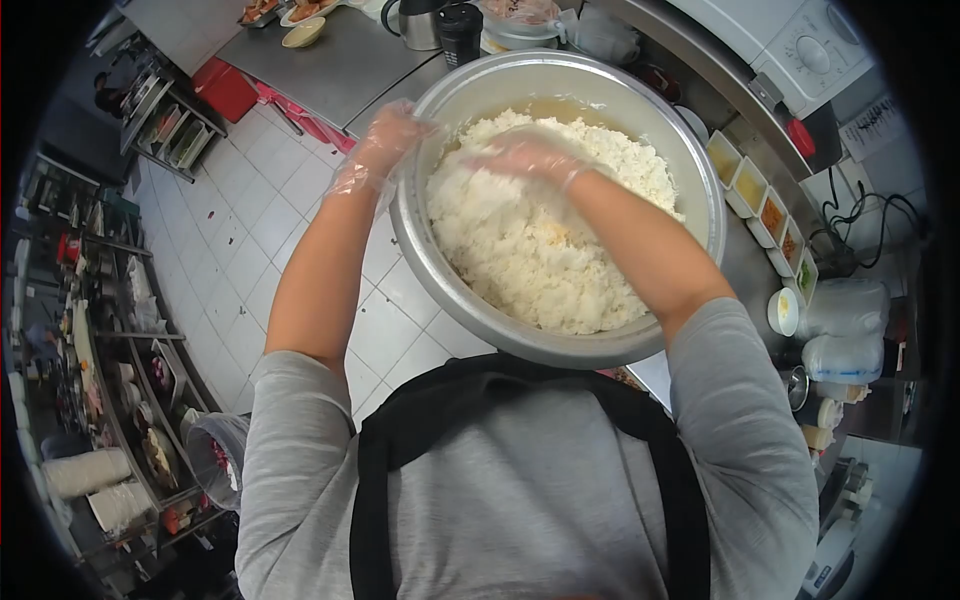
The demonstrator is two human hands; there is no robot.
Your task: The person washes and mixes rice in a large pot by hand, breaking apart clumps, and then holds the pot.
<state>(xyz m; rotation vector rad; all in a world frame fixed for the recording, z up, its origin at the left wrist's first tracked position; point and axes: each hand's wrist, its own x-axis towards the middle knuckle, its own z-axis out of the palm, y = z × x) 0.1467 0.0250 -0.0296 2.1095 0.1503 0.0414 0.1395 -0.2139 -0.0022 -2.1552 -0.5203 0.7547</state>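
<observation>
A large round metal bowl (556, 350) holds a heap of white rice (560, 270), with some yellowish patches near its far side. My left hand (395, 140), in a clear plastic glove, is at the bowl's left rim, its fingers bent over the edge. My right hand (530, 158), gloved too, is inside the bowl over the upper left part of the rice. It is smeared by motion, and its fingers cannot be made out clearly.
A steel counter (310, 60) with a metal jug (418, 24) and a black cup (461, 34) lies beyond the bowl. Small trays of toppings (772, 215) line the right side. Shelves (130, 380) and a lined bin (215, 455) stand left, beside the tiled floor (240, 250).
</observation>
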